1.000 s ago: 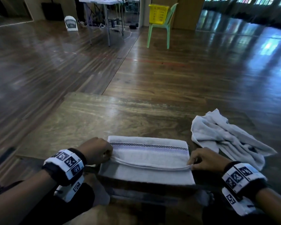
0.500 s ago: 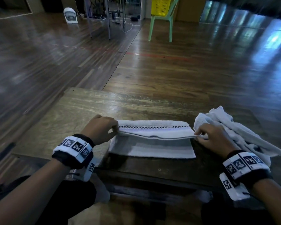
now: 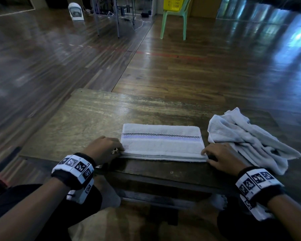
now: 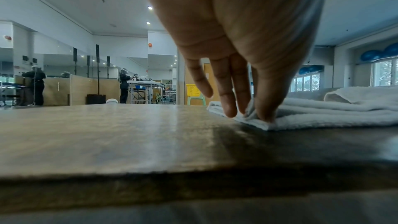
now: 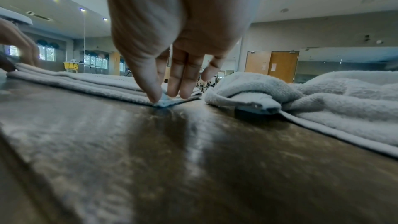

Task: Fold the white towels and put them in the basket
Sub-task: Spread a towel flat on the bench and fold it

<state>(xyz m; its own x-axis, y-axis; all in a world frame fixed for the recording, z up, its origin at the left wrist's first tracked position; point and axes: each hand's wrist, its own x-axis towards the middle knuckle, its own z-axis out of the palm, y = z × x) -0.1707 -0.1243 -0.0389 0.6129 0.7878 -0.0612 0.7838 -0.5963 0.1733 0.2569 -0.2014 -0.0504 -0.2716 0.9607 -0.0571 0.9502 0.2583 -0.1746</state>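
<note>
A white towel (image 3: pixel 161 142) with a checked and lilac stripe lies folded in layers on the low wooden table (image 3: pixel 94 122), near its front edge. My left hand (image 3: pixel 118 151) pinches its near left corner; in the left wrist view, thumb and fingers of that hand (image 4: pixel 247 116) clamp the cloth. My right hand (image 3: pixel 204 153) pinches the near right corner (image 5: pixel 167 98) the same way. A second white towel (image 3: pixel 250 141) lies crumpled on the table just right of my right hand. The yellow basket (image 3: pixel 173 3) stands far off on a green chair (image 3: pixel 174 21).
Bare tabletop stretches left of and behind the folded towel. My knees are under the table's front edge. Across the wooden floor stand a folding table's legs (image 3: pixel 117 18) with cables and a small white fan (image 3: pixel 75 12). People (image 4: pixel 34 86) work at the far wall.
The towel hung over the table's front edge with my hands holding a fold; they carried it forward, and it now lies flat and folded on the table, hands at its near corners.
</note>
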